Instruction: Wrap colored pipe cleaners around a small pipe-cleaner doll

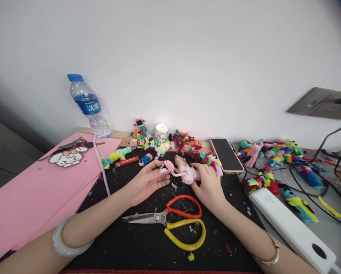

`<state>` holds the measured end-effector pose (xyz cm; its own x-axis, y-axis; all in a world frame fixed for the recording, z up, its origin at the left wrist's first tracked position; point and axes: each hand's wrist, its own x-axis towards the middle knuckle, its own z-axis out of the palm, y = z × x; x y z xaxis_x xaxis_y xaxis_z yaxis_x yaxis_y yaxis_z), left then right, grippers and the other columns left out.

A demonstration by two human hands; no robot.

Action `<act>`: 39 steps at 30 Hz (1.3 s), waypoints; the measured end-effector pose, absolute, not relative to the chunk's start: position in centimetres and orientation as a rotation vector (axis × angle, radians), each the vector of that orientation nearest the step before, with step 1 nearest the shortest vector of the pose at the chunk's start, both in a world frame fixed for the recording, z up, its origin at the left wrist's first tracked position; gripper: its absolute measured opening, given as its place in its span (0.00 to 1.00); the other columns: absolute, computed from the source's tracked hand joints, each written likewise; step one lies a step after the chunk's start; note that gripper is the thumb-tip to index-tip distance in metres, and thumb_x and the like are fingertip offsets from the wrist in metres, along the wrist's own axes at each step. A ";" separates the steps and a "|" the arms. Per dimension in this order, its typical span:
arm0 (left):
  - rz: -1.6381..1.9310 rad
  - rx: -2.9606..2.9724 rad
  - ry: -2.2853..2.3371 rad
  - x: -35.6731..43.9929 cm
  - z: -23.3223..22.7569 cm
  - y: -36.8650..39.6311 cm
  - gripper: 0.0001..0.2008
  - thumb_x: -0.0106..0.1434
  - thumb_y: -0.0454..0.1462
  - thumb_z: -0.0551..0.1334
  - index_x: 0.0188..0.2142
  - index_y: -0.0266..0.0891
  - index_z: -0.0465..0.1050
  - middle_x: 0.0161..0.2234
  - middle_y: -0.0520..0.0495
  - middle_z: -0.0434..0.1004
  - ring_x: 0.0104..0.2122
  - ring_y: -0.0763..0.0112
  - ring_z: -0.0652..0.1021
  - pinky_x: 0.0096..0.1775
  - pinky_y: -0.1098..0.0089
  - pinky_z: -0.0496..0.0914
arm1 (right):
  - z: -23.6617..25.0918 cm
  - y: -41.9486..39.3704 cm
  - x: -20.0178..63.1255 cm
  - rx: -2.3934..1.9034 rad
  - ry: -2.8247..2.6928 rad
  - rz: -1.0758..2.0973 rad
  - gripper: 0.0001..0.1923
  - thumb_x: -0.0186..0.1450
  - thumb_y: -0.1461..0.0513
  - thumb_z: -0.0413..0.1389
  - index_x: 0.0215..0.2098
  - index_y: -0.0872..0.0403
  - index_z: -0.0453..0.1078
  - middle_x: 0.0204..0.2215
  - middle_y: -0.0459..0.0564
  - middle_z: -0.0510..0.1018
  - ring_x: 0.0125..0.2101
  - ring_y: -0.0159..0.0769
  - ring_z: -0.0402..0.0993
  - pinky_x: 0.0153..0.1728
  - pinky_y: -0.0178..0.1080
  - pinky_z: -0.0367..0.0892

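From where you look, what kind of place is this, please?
Probably a small handicraft desk against a wall: a black mat littered with scraps, scissors, a pink glue gun under the right hand, and rows of fuzzy figures.

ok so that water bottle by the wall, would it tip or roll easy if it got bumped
Probably tips fairly easily: the water bottle stands tall and narrow on the desk edge, and already looks tilted in this view. It seems only partly filled, so likely light. Being round, it would probably roll once down, perhaps onto the pink sheets.
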<state>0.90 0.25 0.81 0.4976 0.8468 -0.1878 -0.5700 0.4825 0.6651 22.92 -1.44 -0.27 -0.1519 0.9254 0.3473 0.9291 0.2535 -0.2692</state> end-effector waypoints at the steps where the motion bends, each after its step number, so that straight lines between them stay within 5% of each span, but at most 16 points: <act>1: 0.923 0.568 0.545 0.8 0.8 0.3 0.08 0.54 0.30 0.66 0.33 0.39 0.69 0.33 0.49 0.77 0.33 0.75 0.77 0.42 0.70 0.72 | -0.4 -1.3 23.1 -1.667 -2.064 0.010 0.19 0.56 0.65 0.53 0.47 0.53 0.65 0.41 0.54 0.73 0.42 0.48 0.67 0.42 0.47 0.59; 15: 0.951 0.529 0.520 0.5 0.6 0.7 0.06 0.55 0.33 0.66 0.33 0.38 0.70 0.33 0.48 0.78 0.33 0.73 0.79 0.40 0.70 0.73 | -0.9 -0.3 23.8 -1.453 -1.792 0.367 0.15 0.60 0.65 0.51 0.46 0.55 0.64 0.43 0.54 0.73 0.42 0.45 0.69 0.45 0.47 0.63; 39: 0.973 0.569 0.616 0.8 0.9 0.5 0.08 0.54 0.30 0.65 0.31 0.39 0.67 0.30 0.51 0.75 0.29 0.77 0.76 0.38 0.73 0.72 | 0.3 -1.4 23.0 -1.334 -1.739 0.395 0.14 0.61 0.66 0.50 0.46 0.52 0.65 0.40 0.51 0.73 0.40 0.42 0.68 0.41 0.43 0.63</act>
